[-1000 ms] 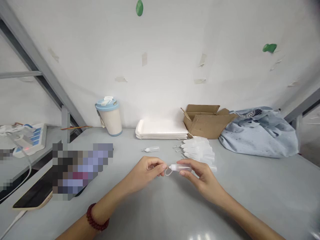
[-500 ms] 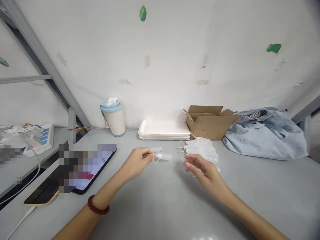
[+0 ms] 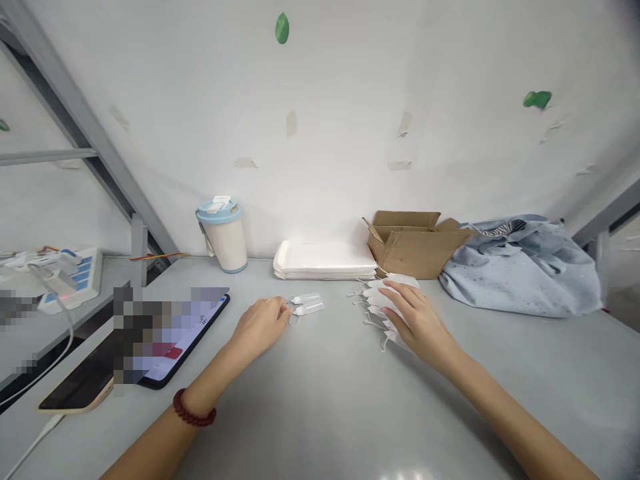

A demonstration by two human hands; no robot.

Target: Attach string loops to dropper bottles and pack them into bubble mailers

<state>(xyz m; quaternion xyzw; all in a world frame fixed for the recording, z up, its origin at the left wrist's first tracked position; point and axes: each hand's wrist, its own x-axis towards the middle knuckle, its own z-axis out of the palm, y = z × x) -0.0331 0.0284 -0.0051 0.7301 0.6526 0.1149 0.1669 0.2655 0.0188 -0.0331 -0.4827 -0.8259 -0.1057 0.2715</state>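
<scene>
The left hand (image 3: pixel 261 325) lies knuckles-up on the grey table (image 3: pixel 325 413), its fingertips curled at the cap loop of a small clear bottle (image 3: pixel 309 309) that lies on its side at its two o'clock. The fingers hide the contact, so I cannot tell whether they pinch the loop or only touch it. A second bottle (image 3: pixel 303 299) lies just beyond, at one o'clock. The right hand (image 3: pixel 416 321) rests flat, fingers spread and slack, on a pile of clear bottles (image 3: pixel 376 298), covering most of it; single bottles there are hard to tell apart. The tablet (image 3: pixel 186 331) at nine o'clock of the left hand is largely pixelated, and the phone (image 3: pixel 75 393) shows a dark screen. The right forearm is cut off by the lower edge
</scene>
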